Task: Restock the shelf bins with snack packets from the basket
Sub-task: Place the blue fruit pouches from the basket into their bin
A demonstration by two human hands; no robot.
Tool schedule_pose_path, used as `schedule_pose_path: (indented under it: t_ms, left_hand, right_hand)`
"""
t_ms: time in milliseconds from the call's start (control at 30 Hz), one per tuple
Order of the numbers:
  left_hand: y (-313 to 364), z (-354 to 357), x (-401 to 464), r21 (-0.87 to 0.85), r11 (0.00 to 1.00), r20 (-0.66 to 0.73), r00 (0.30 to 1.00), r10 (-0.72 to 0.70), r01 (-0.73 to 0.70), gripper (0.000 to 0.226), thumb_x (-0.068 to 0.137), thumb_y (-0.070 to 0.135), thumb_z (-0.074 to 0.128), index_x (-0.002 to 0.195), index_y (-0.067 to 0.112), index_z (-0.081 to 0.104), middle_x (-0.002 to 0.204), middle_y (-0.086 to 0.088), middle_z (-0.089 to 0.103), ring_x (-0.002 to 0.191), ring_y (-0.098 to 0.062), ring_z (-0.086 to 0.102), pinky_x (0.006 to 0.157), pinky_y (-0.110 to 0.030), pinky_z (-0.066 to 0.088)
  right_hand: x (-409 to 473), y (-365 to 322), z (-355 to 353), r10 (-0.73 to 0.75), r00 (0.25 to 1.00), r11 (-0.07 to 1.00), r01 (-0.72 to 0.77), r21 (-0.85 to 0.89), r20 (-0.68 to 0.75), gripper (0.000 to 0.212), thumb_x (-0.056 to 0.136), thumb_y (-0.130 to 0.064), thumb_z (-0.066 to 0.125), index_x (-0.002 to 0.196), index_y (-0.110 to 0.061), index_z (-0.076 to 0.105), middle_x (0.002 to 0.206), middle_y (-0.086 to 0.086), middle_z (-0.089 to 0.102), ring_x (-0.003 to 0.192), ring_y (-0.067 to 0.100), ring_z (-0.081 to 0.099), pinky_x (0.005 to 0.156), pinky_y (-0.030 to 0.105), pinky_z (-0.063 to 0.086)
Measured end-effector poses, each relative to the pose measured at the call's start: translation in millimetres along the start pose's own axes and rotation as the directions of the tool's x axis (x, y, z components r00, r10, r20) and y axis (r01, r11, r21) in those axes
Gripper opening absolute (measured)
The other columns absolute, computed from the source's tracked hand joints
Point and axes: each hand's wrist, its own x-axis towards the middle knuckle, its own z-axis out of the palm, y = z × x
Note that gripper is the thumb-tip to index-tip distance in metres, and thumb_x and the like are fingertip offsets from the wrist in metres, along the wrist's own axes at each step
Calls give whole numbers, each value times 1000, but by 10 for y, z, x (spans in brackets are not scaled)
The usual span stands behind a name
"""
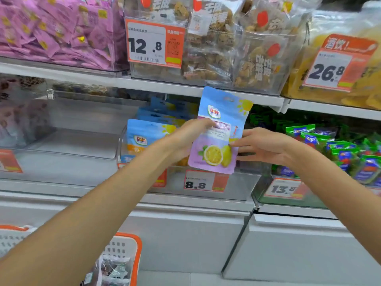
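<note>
A left hand [186, 137] grips a lemon snack packet [218, 133] upright before a clear shelf bin [243, 182], the right hand [261, 146] touching its edge with straight fingers; an orange-rimmed basket [132, 244] sits near left.

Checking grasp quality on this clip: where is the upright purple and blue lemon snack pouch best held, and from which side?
Judging by its flat, upright pose, pinch the purple and blue lemon snack pouch across its side edges at mid-height, front to back. The left hand already grips its left edge; the right hand touches the right edge with straight fingers.
</note>
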Motion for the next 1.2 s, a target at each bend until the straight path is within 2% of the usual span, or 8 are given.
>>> schedule_pose_path:
  t_ms: [67, 200, 300, 433, 667, 833, 1067, 1200]
  left_hand:
    - [12, 67, 178, 144, 988, -21, 998, -56, 58, 26, 79, 11, 58, 105, 6, 55, 117, -14, 64, 105, -26, 60, 94, -36, 47]
    - [-53, 234, 445, 377, 925, -147, 989, -1, 57, 25, 90, 0, 53, 111, 10, 44, 99, -5, 56, 96, -18, 48, 60, -18, 40]
    - [-235, 281, 657, 529, 838, -175, 984, -46, 133, 36, 98, 6, 45, 133, -1, 43, 132, -13, 50, 101, -18, 45, 78, -23, 38]
    - [-355, 236, 756, 642, 712, -235, 957, -170, 284, 39, 97, 13, 48, 132, -3, 45, 134, -20, 52, 120, -32, 54, 100, -38, 45]
    - [-431, 167, 846, 838, 454, -289, 952, -101, 303, 22, 89, 8, 59, 109, 1, 54, 101, -14, 70, 82, -26, 69, 79, -36, 58]
    - [-427, 162, 968, 868, 436, -295, 953, 69, 237, 28, 86, 10, 62, 112, 7, 53, 114, -12, 62, 102, -29, 63, 85, -37, 54]
    - [-541, 177, 1171, 822, 519, -295, 955, 37, 234, 22, 87, 18, 62, 108, 11, 62, 104, -9, 70, 95, -24, 68, 84, -37, 57]
    - [-473, 116, 1111, 815, 519, -251, 964, -83, 257, 18, 89, 18, 62, 104, 10, 59, 92, -6, 74, 82, -16, 72, 80, -36, 59]
  right_hand:
    - [28, 59, -45, -26, 985, 1000, 25, -6, -170, 22, 88, -2, 61, 107, -12, 65, 106, 5, 69, 88, 18, 65, 84, 33, 53]
    - [314, 195, -123, -142, 849, 978, 42, -203, -509, 25, 84, -6, 65, 109, -9, 61, 109, 8, 66, 99, 23, 64, 87, 41, 53]
    - [454, 189, -57, -114, 859, 918, -101, -383, -499, 52, 85, -19, 66, 132, -6, 47, 130, 12, 56, 116, 26, 56, 94, 32, 47]
    - [521, 121, 23, -3, 872, 835, -268, -481, -490, 87, 91, -13, 59, 146, 7, -5, 148, 18, 30, 133, 30, 38, 100, 31, 38]
    - [531, 129, 8, -380, 786, 421, -322, -848, -488, 41, 82, -7, 64, 120, -1, 48, 122, 18, 56, 116, 36, 53, 84, 38, 44]
    - [681, 60, -218, -565, 709, 165, -404, -900, -422, 34, 81, -22, 69, 112, -14, 60, 112, 11, 63, 113, 29, 50, 92, 33, 34]
    - [872, 133, -314, -763, 574, 108, -340, -934, -297, 22, 63, -14, 80, 80, -7, 69, 73, 17, 67, 78, 31, 61, 77, 31, 41]
    - [836, 181, -314, -670, 672, 135, -307, -942, -315, 31, 82, -25, 67, 111, -12, 63, 103, 14, 65, 104, 30, 56, 91, 32, 32]
